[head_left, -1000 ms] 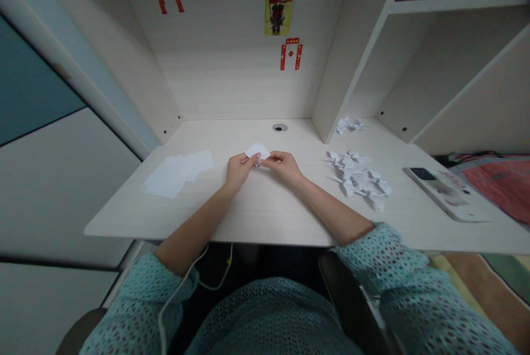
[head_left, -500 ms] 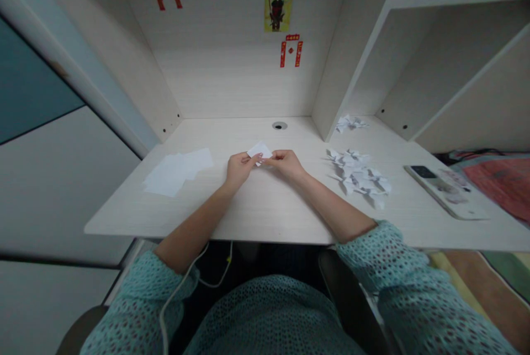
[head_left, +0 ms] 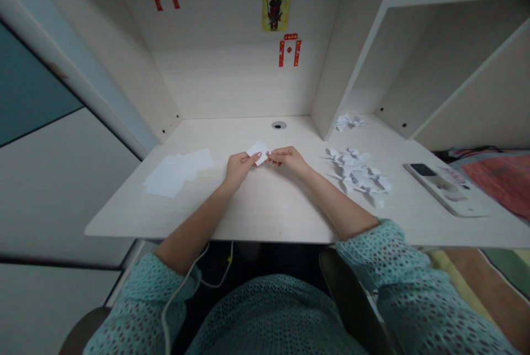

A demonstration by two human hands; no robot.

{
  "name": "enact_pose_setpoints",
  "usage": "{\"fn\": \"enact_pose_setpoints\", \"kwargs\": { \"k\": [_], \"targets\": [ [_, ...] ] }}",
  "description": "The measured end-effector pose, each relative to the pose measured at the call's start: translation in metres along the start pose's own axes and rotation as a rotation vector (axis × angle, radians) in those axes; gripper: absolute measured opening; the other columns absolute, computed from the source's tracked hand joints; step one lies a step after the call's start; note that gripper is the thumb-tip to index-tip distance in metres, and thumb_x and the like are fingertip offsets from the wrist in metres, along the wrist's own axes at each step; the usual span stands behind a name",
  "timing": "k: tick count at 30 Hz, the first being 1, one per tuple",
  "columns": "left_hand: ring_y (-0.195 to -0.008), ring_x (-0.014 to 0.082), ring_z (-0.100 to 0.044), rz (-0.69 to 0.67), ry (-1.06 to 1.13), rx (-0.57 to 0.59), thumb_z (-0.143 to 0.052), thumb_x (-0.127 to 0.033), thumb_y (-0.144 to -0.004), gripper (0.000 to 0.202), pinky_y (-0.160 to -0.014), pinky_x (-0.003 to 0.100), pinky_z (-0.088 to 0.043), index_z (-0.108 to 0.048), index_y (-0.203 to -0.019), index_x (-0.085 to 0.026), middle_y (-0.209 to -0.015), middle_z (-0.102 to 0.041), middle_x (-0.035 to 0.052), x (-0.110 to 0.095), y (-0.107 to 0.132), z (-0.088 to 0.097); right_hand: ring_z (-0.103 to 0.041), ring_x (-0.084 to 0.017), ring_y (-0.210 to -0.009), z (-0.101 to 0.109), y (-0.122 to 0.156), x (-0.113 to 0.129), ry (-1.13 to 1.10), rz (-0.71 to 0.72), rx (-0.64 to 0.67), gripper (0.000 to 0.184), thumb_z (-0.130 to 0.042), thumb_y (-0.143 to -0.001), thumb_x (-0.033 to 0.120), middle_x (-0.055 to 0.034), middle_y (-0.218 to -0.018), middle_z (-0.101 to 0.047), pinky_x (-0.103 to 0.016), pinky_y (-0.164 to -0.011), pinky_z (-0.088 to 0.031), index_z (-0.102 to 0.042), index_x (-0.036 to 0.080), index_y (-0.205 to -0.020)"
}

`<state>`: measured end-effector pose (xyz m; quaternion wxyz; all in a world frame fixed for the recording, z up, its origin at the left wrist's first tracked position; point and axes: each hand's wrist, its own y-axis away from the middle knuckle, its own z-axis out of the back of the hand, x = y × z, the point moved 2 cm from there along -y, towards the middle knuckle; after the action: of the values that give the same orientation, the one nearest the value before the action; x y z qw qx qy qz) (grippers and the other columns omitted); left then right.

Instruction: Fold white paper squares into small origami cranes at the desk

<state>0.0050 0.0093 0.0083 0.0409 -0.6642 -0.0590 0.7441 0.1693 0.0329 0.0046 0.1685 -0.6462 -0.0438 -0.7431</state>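
Note:
A small folded piece of white paper is held over the middle of the desk. My left hand pinches its left and lower side, the thumb lying on top. At its right edge, the fingertips of my right hand are closed on the paper. Off to the left lie flat white paper sheets, overlapping in a loose spread. A cluster of folded white paper pieces sits to the right of my right hand.
More folded paper lies behind the upright divider. A large phone-shaped object rests at the right, near a red cloth. A round cable hole is at the desk's back. A white cable hangs below the front edge.
My right fingers have shifted slightly right and up along the paper's edge, uncovering more of the paper. My left hand keeps its pinch in nearly the same place.

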Motion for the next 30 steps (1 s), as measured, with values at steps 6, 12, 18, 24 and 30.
{"fn": "enact_pose_setpoints", "kwargs": {
  "k": [6, 12, 18, 24, 30],
  "targets": [
    [-0.067, 0.0168, -0.062, 0.061, -0.074, 0.088, -0.070, -0.050, -0.064, 0.044, -0.054, 0.023, -0.037, -0.070, -0.085, -0.012, -0.077, -0.070, 0.0106, 0.003, -0.001, 0.001, -0.047, -0.013, -0.056, -0.001, 0.002, 0.000, 0.328, 0.162, -0.197, 0.040, -0.052, -0.078, 0.050, -0.0019, -0.058, -0.058, -0.025, -0.056, -0.033, -0.061, 0.016, -0.060],
    [-0.071, 0.0176, -0.064, 0.098, -0.108, 0.132, -0.070, -0.046, -0.065, 0.038, -0.055, 0.023, -0.038, -0.070, -0.084, -0.013, -0.081, -0.071, 0.0115, 0.000, 0.000, 0.001, -0.046, -0.013, -0.057, 0.000, -0.001, -0.007, 0.319, 0.178, -0.254, 0.041, -0.049, -0.079, 0.052, -0.0004, -0.057, -0.055, -0.025, -0.059, -0.036, -0.056, 0.017, -0.059],
    [-0.069, 0.0163, -0.062, 0.059, -0.055, 0.042, -0.068, -0.050, -0.066, 0.041, -0.052, 0.022, -0.036, -0.069, -0.082, -0.012, -0.079, -0.070, 0.0109, 0.002, -0.001, 0.001, -0.052, -0.014, -0.061, -0.007, -0.001, -0.011, 0.179, 0.151, -0.210, 0.040, -0.055, -0.075, 0.054, -0.0028, -0.064, -0.062, -0.025, -0.061, -0.039, -0.064, 0.016, -0.066],
    [-0.065, 0.0146, -0.057, -0.005, -0.097, -0.028, -0.067, -0.055, -0.064, 0.044, -0.051, 0.022, -0.035, -0.070, -0.076, -0.013, -0.071, -0.068, 0.0060, 0.003, -0.002, 0.004, -0.054, -0.014, -0.062, -0.014, 0.002, -0.011, 0.113, 0.123, -0.162, 0.033, -0.065, -0.067, 0.048, -0.0053, -0.070, -0.067, -0.025, -0.061, -0.040, -0.068, 0.015, -0.069],
    [-0.063, 0.0151, -0.056, -0.050, -0.147, -0.057, -0.068, -0.055, -0.063, 0.041, -0.055, 0.024, -0.036, -0.071, -0.066, -0.014, -0.068, -0.068, 0.0049, 0.005, -0.003, 0.006, -0.052, -0.013, -0.061, -0.013, -0.001, -0.014, 0.169, 0.136, -0.180, 0.031, -0.062, -0.068, 0.045, -0.0034, -0.065, -0.064, -0.025, -0.059, -0.037, -0.066, 0.015, -0.066]
  ]
}}
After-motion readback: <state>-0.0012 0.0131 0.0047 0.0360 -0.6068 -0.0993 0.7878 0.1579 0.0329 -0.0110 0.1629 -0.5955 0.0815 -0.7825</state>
